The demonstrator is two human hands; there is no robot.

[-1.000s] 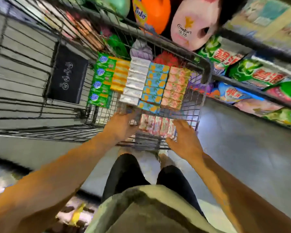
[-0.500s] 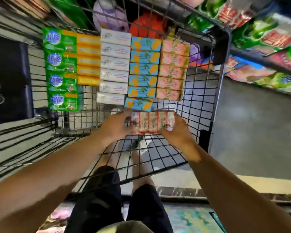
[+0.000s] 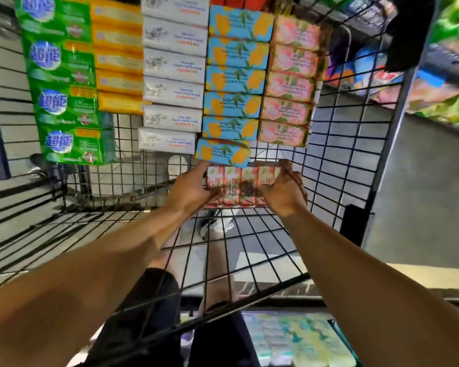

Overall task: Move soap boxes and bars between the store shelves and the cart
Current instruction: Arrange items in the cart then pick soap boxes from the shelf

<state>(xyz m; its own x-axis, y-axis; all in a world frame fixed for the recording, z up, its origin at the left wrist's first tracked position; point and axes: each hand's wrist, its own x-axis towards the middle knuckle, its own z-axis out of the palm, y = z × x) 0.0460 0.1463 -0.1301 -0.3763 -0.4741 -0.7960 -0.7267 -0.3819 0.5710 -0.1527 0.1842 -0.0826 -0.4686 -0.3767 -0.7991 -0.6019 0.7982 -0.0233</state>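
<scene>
Fingers of the left hand [image 3: 190, 188] curl round the left end of a row of four pink peach-printed soap boxes [image 3: 241, 188], thumb on top; the right hand [image 3: 282, 193] clamps the row's right end, fingers wrapped over its far side. The row is held just above the black wire-mesh floor of the shopping cart [image 3: 337, 168], at the near end of the stock. Beyond it lie columns of soap running toward the cart's far edge: pink peach-printed boxes [image 3: 289, 102] toward the right wall, blue boxes with orange fruit [image 3: 233, 102] beside them, the nearest touching the held row, then white boxes [image 3: 174, 94], yellow wrapped bars [image 3: 118, 67] and green wrapped packs [image 3: 66, 102] toward the left wall. Outside the right wall, blurred colourful bags [image 3: 435, 83] sit on a shelf.
</scene>
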